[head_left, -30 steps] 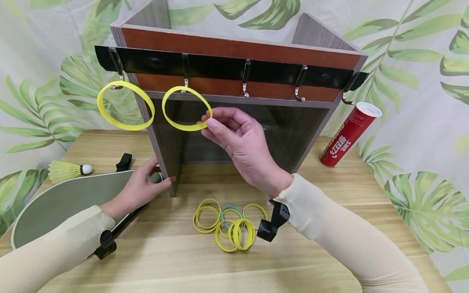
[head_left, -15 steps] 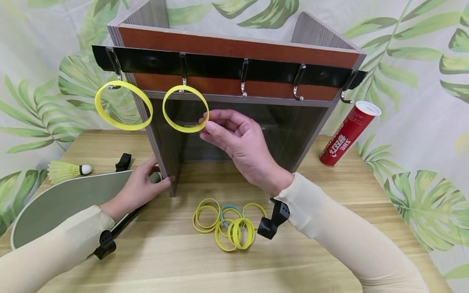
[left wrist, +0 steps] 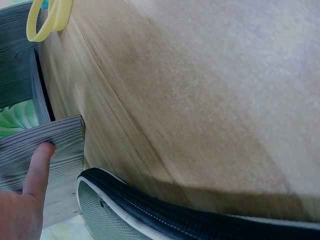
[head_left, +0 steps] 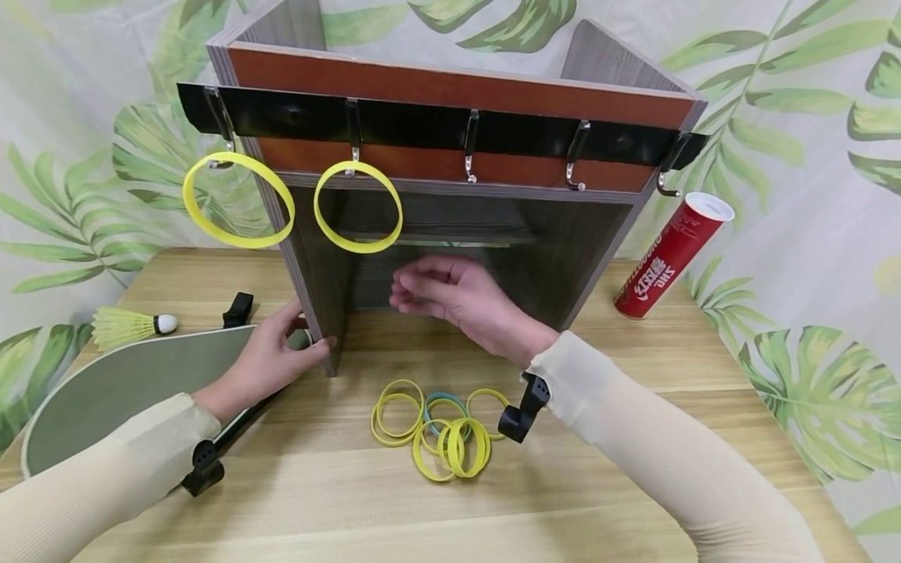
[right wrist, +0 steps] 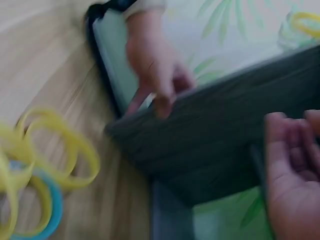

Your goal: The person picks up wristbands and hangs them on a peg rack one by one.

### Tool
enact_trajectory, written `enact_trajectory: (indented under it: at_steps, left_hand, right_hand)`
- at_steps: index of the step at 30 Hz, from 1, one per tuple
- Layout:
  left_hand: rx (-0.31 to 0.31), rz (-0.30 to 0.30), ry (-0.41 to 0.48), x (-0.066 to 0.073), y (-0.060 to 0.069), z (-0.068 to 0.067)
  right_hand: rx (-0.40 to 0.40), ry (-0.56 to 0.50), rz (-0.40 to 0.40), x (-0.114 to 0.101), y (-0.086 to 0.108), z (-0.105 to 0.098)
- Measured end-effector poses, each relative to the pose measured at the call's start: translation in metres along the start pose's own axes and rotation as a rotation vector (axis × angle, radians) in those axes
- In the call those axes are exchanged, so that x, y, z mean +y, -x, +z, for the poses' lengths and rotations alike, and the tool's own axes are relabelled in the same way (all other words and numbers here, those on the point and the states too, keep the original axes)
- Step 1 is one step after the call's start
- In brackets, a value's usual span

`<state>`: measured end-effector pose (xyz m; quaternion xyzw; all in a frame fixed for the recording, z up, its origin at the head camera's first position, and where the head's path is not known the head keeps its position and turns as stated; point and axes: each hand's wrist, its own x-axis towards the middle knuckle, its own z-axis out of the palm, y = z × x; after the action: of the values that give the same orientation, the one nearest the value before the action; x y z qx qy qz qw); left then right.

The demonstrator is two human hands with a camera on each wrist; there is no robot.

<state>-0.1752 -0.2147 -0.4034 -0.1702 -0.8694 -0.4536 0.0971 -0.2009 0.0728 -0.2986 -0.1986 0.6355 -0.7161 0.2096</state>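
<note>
R hand dropped off ring, above wood tbl, leafy cloth behind.

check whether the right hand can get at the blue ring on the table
Probably yes: the right hand holds nothing, and no obstacle shows between it and the pile. But yellow rings overlap the blue ring, so they may need nudging aside.

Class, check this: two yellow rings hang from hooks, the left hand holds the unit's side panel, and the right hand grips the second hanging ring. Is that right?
The grip is wrong: the head view shows the right hand apart from the second hanging ring, below it. Two rings do hang, and the left hand holds the panel.
</note>
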Motion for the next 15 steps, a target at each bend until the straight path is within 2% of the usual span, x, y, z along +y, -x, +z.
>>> enact_trajectory:
  at_steps: [4,7,10,15]
  left_hand:
    - [-0.006,-0.004,-0.011,-0.001,-0.001,0.001]
    - [-0.01,-0.023,-0.027,0.0,-0.001,0.0]
    - [-0.014,-0.033,-0.036,0.001,-0.001,-0.001]
    - [-0.012,-0.036,-0.02,0.001,-0.001,-0.001]
  right_hand:
    - [-0.062,0.216,0.141,0.027,-0.005,-0.012]
    - [-0.136,0.355,0.207,0.044,-0.008,-0.018]
    - [-0.196,0.46,0.258,0.058,-0.011,-0.022]
    - [-0.265,0.629,0.292,0.072,-0.013,-0.02]
